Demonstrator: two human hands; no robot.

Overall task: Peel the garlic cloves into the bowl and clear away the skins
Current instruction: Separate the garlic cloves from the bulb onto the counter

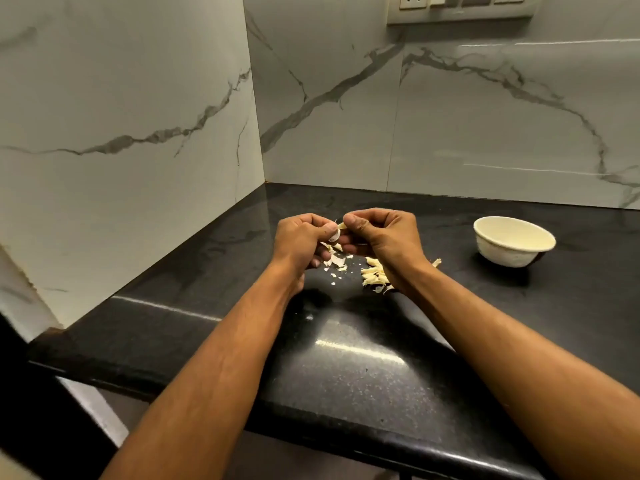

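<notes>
Countertop (346,368) of polished black stone, speckled, with glare streaks near the front edge. Marble-look wall tiles (485,133) behind and at left, white with grey veins, meeting in a corner. Switch panel (460,8) high on the far wall. Bowl (514,241) at right, cream inside, well apart from the hands, contents not visible from this angle.

Garlic clove (338,231) raised above the counter between both hands, pale, its papery white skin partly lifted. Left hand (304,239) curled, thumb and fingers pinching the clove's skin end. Right hand (381,233) curled too, thumb and forefinger pinching the other end. Loose skins (336,259) scattered on the counter just below the hands, white flakes and crumbs. Pile of yellowish garlic pieces (374,276) beside the right wrist, partly hidden by it; peeled or not, cannot tell.
</notes>
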